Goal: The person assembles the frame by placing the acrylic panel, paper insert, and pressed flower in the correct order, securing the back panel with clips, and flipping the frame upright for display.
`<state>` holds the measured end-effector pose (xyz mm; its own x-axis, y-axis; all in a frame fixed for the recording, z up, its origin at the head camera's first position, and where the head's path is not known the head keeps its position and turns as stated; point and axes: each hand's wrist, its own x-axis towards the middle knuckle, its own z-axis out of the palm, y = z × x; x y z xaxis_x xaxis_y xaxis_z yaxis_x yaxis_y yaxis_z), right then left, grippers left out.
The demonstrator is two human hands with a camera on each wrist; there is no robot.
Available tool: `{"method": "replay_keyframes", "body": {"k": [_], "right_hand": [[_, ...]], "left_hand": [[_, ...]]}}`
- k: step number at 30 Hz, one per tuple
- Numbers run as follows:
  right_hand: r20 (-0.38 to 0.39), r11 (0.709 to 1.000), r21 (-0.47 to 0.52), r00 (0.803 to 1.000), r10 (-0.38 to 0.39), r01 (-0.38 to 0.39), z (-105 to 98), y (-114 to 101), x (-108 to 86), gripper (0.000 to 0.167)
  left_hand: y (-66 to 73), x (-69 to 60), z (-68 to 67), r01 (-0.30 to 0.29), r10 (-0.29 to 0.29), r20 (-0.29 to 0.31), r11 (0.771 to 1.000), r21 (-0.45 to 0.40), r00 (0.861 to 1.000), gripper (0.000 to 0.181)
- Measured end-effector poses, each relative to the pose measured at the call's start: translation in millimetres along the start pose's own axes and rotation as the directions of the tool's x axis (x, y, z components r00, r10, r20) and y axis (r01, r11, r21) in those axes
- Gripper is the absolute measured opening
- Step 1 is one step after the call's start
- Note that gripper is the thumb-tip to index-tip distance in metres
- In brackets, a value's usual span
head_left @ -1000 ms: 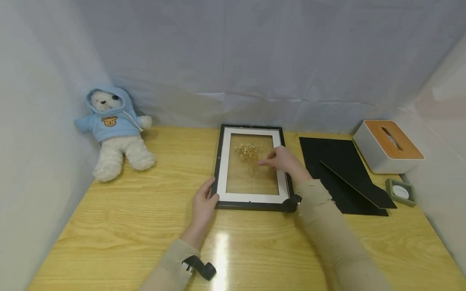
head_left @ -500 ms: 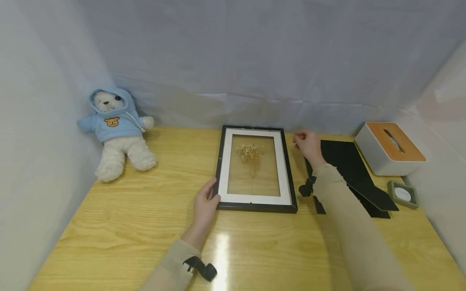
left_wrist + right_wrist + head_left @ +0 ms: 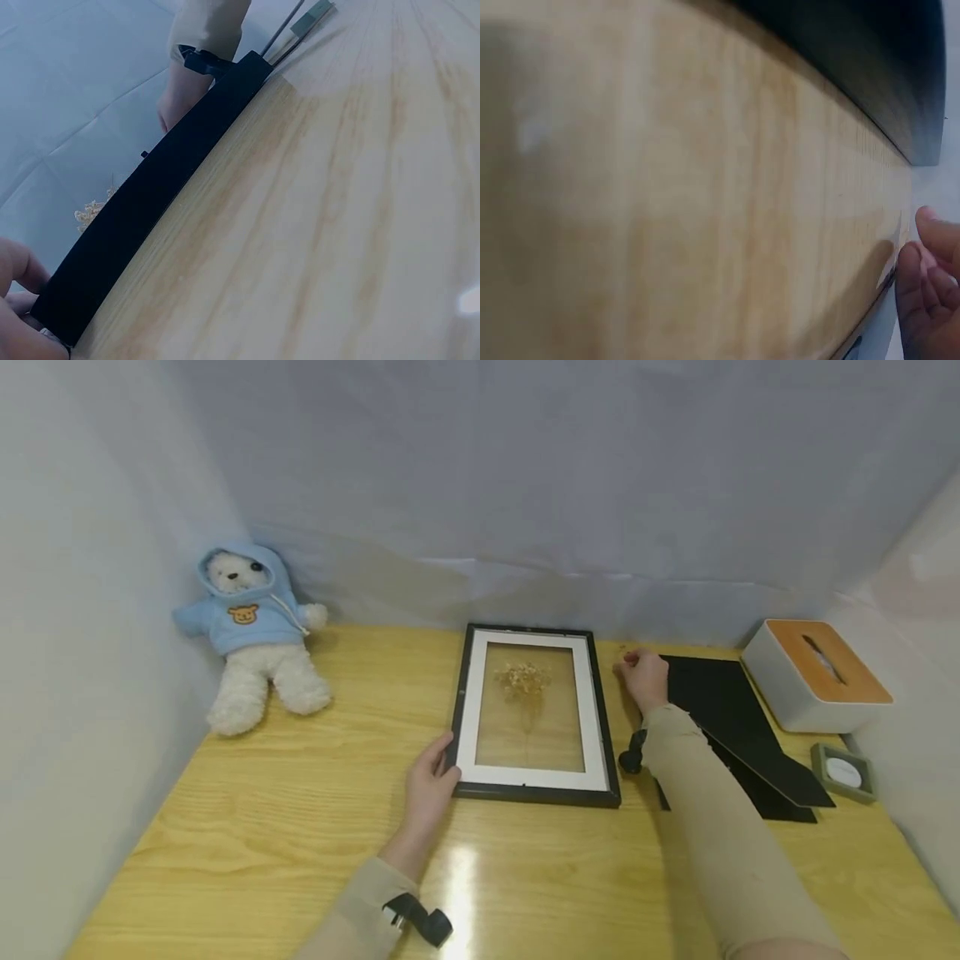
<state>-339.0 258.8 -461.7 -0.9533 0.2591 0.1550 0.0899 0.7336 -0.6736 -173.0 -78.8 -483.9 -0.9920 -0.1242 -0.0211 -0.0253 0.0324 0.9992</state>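
A black picture frame (image 3: 537, 795) with a white mat (image 3: 495, 776) lies on the table. Behind its opening are pale dried flowers (image 3: 522, 678) on a thin stem. My left hand (image 3: 430, 782) grips the frame's near left corner; in the left wrist view, that hand's fingers (image 3: 22, 266) meet the black side. My right hand (image 3: 647, 679) is low at the table, between the frame's right side and a black backing board (image 3: 720, 689). In the right wrist view its thumb and fingertips (image 3: 909, 262) are loosely bent and a little apart, nothing visible between them.
The backing board's raised flap (image 3: 780, 770) slants towards me. A tissue box (image 3: 828, 672) and a small green square holder (image 3: 843, 772) stand at the right. A plush bear (image 3: 258, 627) in a blue hoodie leans at the far left. Small brown bits (image 3: 622, 648) lie behind my right hand.
My right hand has left the dried flowers, moving right past the frame down to the table by the black board. My left hand stays on the frame's corner. The view has shifted slightly.
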Motion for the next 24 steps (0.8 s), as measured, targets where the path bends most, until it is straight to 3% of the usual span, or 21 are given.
{"method": "replay_keyframes", "body": {"k": [4,24], "right_hand": [[0.035,0.998,-0.045,0.999,0.038,-0.037,2,0,5.1,0.031],[0.024,0.989,-0.084,0.992,0.127,-0.125,5,3,19.6,0.022]], "left_hand": [[0.5,-1.5,1.4,0.013,-0.013,-0.009,1.0,-0.007,1.0,0.059],[1.0,-0.2,0.8,0.005,-0.005,0.001,1.0,0.003,1.0,0.058]]}}
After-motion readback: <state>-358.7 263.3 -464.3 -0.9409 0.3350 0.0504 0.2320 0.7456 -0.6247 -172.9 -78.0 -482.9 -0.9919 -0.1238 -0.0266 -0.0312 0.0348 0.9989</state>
